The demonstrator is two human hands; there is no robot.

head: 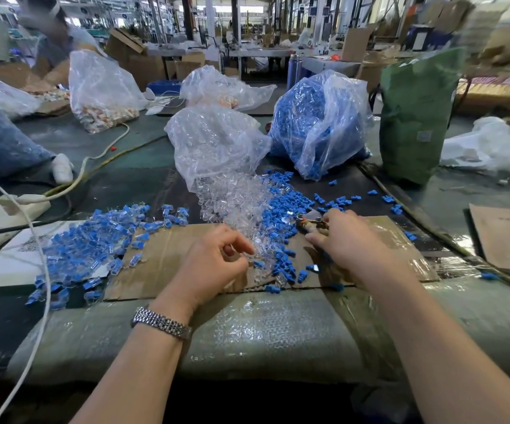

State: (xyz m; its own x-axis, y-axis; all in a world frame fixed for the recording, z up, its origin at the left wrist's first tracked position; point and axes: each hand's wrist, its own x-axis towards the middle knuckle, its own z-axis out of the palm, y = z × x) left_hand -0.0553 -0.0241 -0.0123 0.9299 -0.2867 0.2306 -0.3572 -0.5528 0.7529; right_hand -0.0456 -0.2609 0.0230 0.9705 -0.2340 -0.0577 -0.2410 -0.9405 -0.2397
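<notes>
Because the work joins two kinds of small part, both stocks lie spread at the middle of the frame within reach of both hands. The heap of clear caps (235,197) spills from an open clear bag (217,142) onto the bench (262,332). The blue plugs (284,209) lie touching its right edge, fed from a second bag (314,123) behind them.

The left hand (214,264) sits at the near edge of the heap with its fingers curled. Thumb and forefinger meet on what appears to be a clear cap (229,250), held up off the bench, probably ready to take a plug. The right hand (351,243) lies palm down over the plugs, fingertips among them. Whether it grips one cannot be told, since the hand covers its own fingertips. A small metal tool (310,221) lies just beside its thumb.

A cardboard sheet (162,264) under both hands serves as the work surface. Joined pieces (94,240) are heaped at the left of the frame, well apart from the loose stock, which keeps the two from mixing.

Obstructions:
- A white cable (42,270) crosses the joined pieces at lower left and could drag them.
- A power strip (27,200) lies at the left edge.
- A green bag (415,117) stands upright at upper right, clear of the hands.
</notes>
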